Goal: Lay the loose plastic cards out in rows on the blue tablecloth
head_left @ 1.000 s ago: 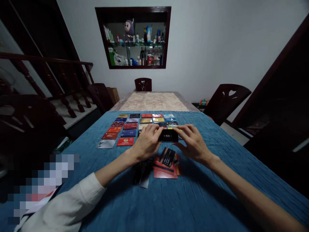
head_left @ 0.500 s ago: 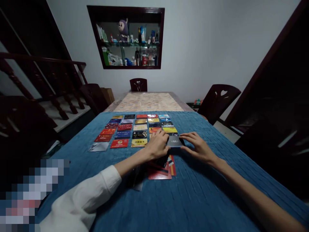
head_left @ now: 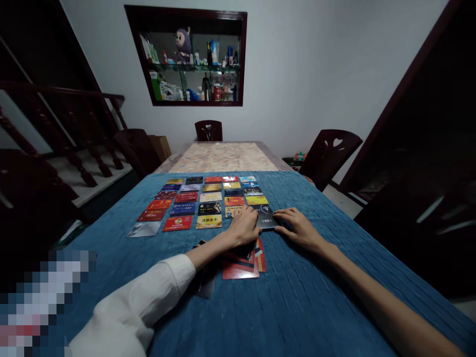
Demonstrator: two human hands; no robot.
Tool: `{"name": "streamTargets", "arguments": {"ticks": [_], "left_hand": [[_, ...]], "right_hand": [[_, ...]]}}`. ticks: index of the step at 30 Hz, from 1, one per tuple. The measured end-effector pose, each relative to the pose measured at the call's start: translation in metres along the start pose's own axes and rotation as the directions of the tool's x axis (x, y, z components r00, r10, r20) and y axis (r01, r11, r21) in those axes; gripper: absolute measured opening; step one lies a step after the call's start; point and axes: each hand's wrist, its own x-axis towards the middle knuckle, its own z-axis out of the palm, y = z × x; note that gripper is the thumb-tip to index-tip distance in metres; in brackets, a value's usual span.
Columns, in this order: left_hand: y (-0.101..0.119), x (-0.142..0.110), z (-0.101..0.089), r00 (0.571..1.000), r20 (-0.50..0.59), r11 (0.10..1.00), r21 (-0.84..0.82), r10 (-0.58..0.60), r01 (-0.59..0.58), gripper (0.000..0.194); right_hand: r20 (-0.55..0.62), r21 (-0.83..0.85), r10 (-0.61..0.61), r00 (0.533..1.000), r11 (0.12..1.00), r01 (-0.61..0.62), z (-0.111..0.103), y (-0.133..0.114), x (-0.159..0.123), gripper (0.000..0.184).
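A dark grey card [head_left: 265, 222] lies at the near right end of a grid of cards. My left hand [head_left: 242, 226] is at its left edge, fingers curled and thumb at the near corner. On the opposite edge, my right hand [head_left: 298, 229] pinches with thumb and fingertips. Just beyond is a black card [head_left: 265, 209], partly covered. Several colourful cards lie in rows to the left, among them a yellow card [head_left: 208, 221] and a red card [head_left: 177, 223]. Under my left wrist is a loose pile with a red card [head_left: 241, 271], partly hidden by my forearm.
A blue cloth [head_left: 297, 307] covers the near part of the table, with a patterned table top [head_left: 226, 156] beyond. Dark wooden chairs stand at the right [head_left: 330, 153], far end [head_left: 208, 130] and left. A wall shelf [head_left: 197, 64] holds bottles and a plush toy.
The view has turned slightly to the right. The grey card now lies lower and flatter against the cloth beside the grid, with both hands still at its edges.
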Motion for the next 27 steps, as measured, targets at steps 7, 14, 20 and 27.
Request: {"name": "streamTargets", "arguments": {"ticks": [7,14,20,27], "left_hand": [[-0.0020,0.0024,0.0047,1.000,0.024,1.000,0.024,-0.008,0.007,0.022],[-0.0030,0.0048,0.0075,1.000,0.021,0.999,0.049,0.008,-0.009,0.022],[-0.0033,0.0050,0.0071,0.999,0.031,0.998,0.061,0.015,-0.017,0.024],[-0.0025,0.0023,0.0038,0.999,0.049,0.998,0.058,0.024,-0.027,0.023]], "right_hand": [[0.031,-0.042,0.022,0.999,0.999,-0.021,0.0020,0.0001,0.0004,0.033],[0.028,-0.058,0.042,0.999,0.998,-0.040,0.0037,0.0013,0.0002,0.034],[0.040,-0.041,0.063,0.997,0.997,-0.062,0.0053,0.0026,0.0001,0.034],[0.057,-0.056,0.062,0.996,0.997,-0.059,0.0049,0.0020,-0.0002,0.036]]}}
